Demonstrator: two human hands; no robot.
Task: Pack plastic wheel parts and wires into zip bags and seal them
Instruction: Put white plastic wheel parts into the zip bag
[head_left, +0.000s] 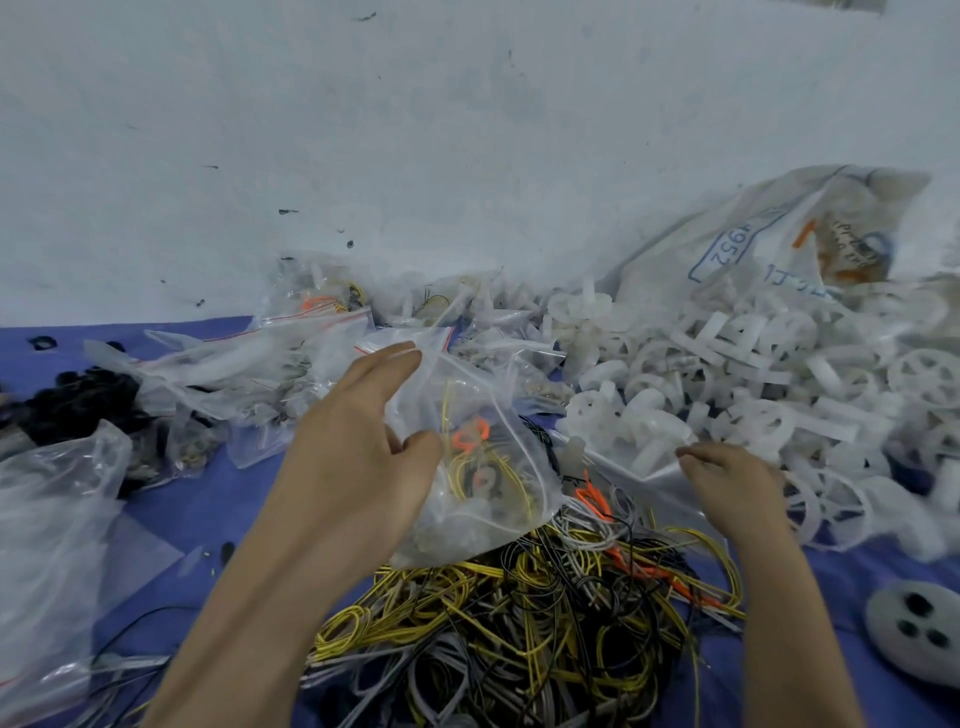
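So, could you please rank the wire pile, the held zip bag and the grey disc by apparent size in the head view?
1. wire pile
2. zip bag
3. grey disc, partly cut off by the frame edge

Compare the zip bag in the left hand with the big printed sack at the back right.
The zip bag is clear, showing yellow wires inside; the sack is opaque white with blue print. The zip bag is far smaller than the sack. The left hand grips the zip bag; the sack lies untouched against the wall. Both seem to hold white plastic parts.
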